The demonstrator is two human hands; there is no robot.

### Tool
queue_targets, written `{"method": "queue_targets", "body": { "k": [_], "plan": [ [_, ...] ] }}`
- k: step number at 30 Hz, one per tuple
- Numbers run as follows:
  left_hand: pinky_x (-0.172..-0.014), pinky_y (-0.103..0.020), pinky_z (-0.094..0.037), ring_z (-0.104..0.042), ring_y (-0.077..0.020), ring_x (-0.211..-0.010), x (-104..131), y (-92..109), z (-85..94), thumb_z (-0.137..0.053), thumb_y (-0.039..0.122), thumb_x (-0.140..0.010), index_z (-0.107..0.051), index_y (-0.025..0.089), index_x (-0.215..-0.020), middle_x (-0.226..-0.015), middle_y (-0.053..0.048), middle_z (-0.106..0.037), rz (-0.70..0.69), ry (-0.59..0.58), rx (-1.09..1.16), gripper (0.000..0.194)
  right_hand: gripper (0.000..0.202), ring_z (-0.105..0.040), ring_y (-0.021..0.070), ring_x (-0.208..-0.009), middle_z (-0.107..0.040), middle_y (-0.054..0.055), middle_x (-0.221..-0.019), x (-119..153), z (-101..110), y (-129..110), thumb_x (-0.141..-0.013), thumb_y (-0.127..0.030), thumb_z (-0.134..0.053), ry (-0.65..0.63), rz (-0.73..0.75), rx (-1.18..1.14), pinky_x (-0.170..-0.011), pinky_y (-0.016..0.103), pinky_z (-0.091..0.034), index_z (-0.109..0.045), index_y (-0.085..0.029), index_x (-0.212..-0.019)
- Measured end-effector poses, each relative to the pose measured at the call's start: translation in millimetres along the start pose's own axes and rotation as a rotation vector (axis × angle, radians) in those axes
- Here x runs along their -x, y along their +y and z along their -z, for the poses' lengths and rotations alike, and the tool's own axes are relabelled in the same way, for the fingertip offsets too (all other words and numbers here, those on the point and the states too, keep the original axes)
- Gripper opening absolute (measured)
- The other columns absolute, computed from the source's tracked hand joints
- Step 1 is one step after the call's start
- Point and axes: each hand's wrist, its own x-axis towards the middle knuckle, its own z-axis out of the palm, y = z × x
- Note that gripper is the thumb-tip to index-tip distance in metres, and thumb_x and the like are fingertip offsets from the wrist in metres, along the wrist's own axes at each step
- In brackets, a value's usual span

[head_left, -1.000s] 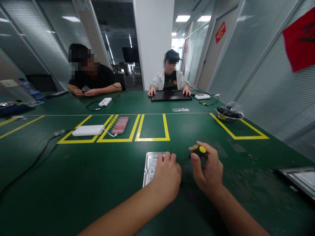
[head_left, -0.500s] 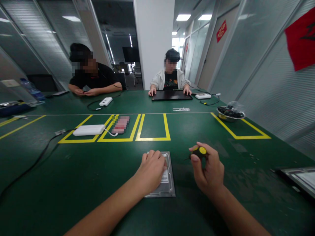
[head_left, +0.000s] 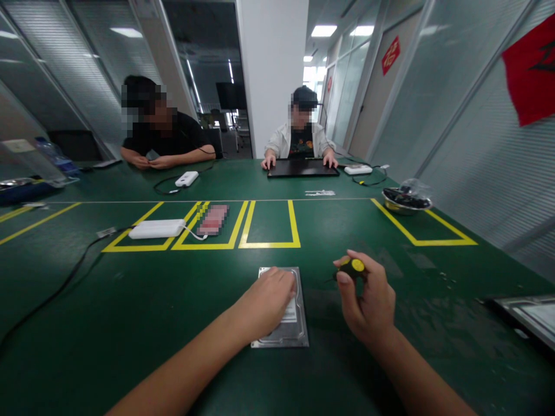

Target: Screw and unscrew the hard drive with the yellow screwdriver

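Black-and-yellow screwdriver [head_left: 357,266] pinched in right hand [head_left: 372,292], thumb and fingers closed snugly round it, thin dark shaft [head_left: 330,281] pointing left. Silver hard drive [head_left: 288,334] flat on green table [head_left: 173,312], left of screwdriver and apart from it. Left hand [head_left: 269,300] over drive, fingers curled, hiding part of white label [head_left: 291,312]; fingertips out of sight, cannot tell whether gripping or merely resting.

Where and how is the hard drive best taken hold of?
Probably by its two long edges, from above: the hard drive lies flat on the table, a slim rectangle with those edges running away from the wearer. The right edge is exposed; the left hand and its forearm hide much of the left one.
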Motion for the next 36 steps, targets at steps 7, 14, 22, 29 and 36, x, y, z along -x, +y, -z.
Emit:
{"method": "queue_targets", "body": {
  "k": [7,14,22,29,36],
  "plan": [
    [-0.085,-0.029,-0.042,-0.053,-0.0169,-0.093,-2,-3,5.6,-0.046,0.014,-0.095,-0.054,0.018,-0.095,-0.095,-0.002,-0.06,-0.093,0.054,0.217,0.009,0.038,-0.069,0.0188,-0.083,-0.069,0.009,-0.099,0,0,2,-0.093,-0.026,-0.053,-0.004,0.003,-0.008,-0.066,0.028,-0.057,-0.046,-0.017,-0.129],
    [-0.086,-0.029,-0.042,-0.052,-0.0176,-0.097,-8,-6,6.2,-0.05,0.015,-0.095,-0.057,0.018,-0.094,-0.097,-0.003,-0.061,-0.098,-0.018,0.232,0.009,0.038,-0.069,0.0184,-0.084,-0.069,0.009,-0.098,1,0,1,-0.093,-0.025,-0.053,0.004,0.009,-0.008,-0.069,0.028,-0.057,-0.046,-0.017,-0.129],
    [-0.084,-0.032,-0.036,-0.049,-0.0213,-0.097,-20,3,7.2,-0.058,0.02,-0.092,-0.066,0.022,-0.093,-0.097,-0.002,-0.062,-0.088,-0.075,0.085,0.008,0.037,-0.069,0.019,-0.084,-0.069,0.009,-0.099,0,0,1,-0.093,-0.026,-0.053,0.005,0.013,0.004,-0.068,0.029,-0.058,-0.046,-0.018,-0.129],
    [-0.081,-0.032,-0.033,-0.048,-0.0218,-0.098,-24,-1,6.9,-0.062,0.021,-0.088,-0.069,0.025,-0.089,-0.094,0.001,-0.065,-0.052,-0.102,0.112,0.008,0.037,-0.069,0.0192,-0.085,-0.069,0.009,-0.099,0,0,2,-0.093,-0.026,-0.053,0.009,0.018,0.0,-0.068,0.029,-0.058,-0.046,-0.018,-0.129],
    [-0.081,-0.032,-0.029,-0.051,-0.02,-0.096,-30,-8,7.7,-0.068,0.022,-0.084,-0.074,0.029,-0.082,-0.086,0.004,-0.068,-0.038,-0.117,0.192,0.009,0.038,-0.068,0.0177,-0.086,-0.068,0.009,-0.099,1,1,3,-0.092,-0.023,-0.055,0.006,0.025,-0.016,-0.07,0.027,-0.057,-0.047,-0.016,-0.129]
  ]
}}
